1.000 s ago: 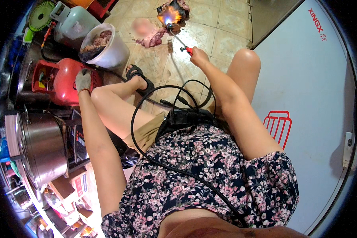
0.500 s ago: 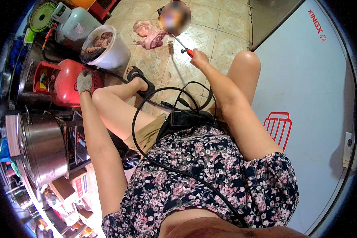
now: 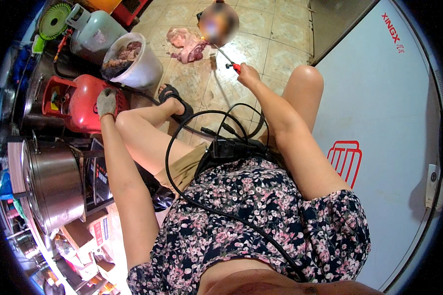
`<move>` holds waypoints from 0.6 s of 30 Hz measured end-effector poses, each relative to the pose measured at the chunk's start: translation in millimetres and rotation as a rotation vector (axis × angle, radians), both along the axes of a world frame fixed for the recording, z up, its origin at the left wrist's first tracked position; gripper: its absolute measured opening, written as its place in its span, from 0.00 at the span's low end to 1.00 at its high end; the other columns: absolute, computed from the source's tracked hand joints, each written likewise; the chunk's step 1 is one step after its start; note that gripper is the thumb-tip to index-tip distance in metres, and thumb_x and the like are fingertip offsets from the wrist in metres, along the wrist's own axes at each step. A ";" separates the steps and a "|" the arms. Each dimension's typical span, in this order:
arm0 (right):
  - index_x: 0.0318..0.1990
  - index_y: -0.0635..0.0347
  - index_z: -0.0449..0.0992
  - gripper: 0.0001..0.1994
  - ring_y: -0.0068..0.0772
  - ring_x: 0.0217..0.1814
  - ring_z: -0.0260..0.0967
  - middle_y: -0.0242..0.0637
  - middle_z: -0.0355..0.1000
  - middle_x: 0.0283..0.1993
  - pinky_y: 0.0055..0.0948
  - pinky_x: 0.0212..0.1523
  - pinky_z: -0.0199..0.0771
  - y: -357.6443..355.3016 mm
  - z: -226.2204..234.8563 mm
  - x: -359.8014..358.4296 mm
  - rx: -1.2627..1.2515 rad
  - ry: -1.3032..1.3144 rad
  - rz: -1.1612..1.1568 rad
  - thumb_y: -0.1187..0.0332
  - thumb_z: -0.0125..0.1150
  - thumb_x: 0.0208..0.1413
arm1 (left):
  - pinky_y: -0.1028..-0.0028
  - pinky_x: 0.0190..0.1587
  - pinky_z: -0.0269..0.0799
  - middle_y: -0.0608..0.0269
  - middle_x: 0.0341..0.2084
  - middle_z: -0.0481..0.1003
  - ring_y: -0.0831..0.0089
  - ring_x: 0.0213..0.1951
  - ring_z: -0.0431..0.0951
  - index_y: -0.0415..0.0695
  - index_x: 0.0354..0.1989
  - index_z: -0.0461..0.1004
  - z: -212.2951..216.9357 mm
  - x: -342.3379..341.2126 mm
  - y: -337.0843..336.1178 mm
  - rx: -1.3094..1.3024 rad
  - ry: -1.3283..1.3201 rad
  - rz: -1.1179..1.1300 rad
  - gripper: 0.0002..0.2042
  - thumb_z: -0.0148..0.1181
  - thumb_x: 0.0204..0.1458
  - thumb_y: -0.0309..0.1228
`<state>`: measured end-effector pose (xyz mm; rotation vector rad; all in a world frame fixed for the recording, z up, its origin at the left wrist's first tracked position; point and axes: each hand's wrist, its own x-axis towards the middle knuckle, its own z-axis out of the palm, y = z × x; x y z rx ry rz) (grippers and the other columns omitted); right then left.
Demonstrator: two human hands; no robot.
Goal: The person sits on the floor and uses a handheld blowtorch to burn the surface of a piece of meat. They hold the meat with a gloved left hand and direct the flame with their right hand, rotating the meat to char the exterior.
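Note:
My right hand (image 3: pixel 248 76) is closed round the red handle of a blowtorch (image 3: pixel 236 67). Its thin metal tube runs forward to a blurred round patch with an orange glow, which hides the torch's far end. Pale and dark red pieces of raw meat (image 3: pixel 188 45) lie on the floor just left of that patch. My left hand (image 3: pixel 107 102), in a grey work glove, is beside my left knee, over the side of a red gas cylinder (image 3: pixel 81 101). Its fingertips are hidden from above, and whether it touches the cylinder I cannot tell.
A white bucket (image 3: pixel 145 69) of meat stands left of the floor meat, beside a grey gas cylinder (image 3: pixel 96 34) and a green fan (image 3: pixel 54 20). A steel pot (image 3: pixel 56 184) is at the left. A white appliance (image 3: pixel 379 113) borders the right. Black cables (image 3: pixel 168 152) loop over my lap.

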<state>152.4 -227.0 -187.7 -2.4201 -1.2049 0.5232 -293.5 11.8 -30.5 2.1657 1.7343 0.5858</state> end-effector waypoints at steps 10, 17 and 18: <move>0.41 0.63 0.71 0.12 0.50 0.43 0.72 0.50 0.73 0.39 0.44 0.41 0.71 -1.3 10.6 -1.4 -0.084 -0.009 0.004 0.73 0.52 0.48 | 0.67 0.51 0.66 0.47 0.42 0.75 0.54 0.48 0.73 0.39 0.44 0.74 11.3 10.6 -10.5 -0.015 0.039 0.022 0.19 0.55 0.47 0.39; 0.39 0.63 0.71 0.10 0.50 0.42 0.72 0.50 0.74 0.37 0.44 0.40 0.71 -1.3 14.2 -3.6 -0.086 -0.018 0.013 0.72 0.52 0.48 | 0.67 0.51 0.66 0.47 0.43 0.74 0.54 0.48 0.73 0.38 0.46 0.73 -1.1 -0.1 1.7 -0.014 0.027 0.009 0.20 0.55 0.47 0.38; 0.39 0.63 0.71 0.10 0.50 0.42 0.72 0.50 0.74 0.37 0.44 0.40 0.71 -1.2 13.9 -3.7 -0.087 -0.019 0.011 0.72 0.52 0.48 | 0.67 0.51 0.66 0.47 0.43 0.74 0.54 0.48 0.73 0.38 0.46 0.73 -2.7 -0.8 2.5 -0.009 0.023 0.009 0.20 0.55 0.47 0.38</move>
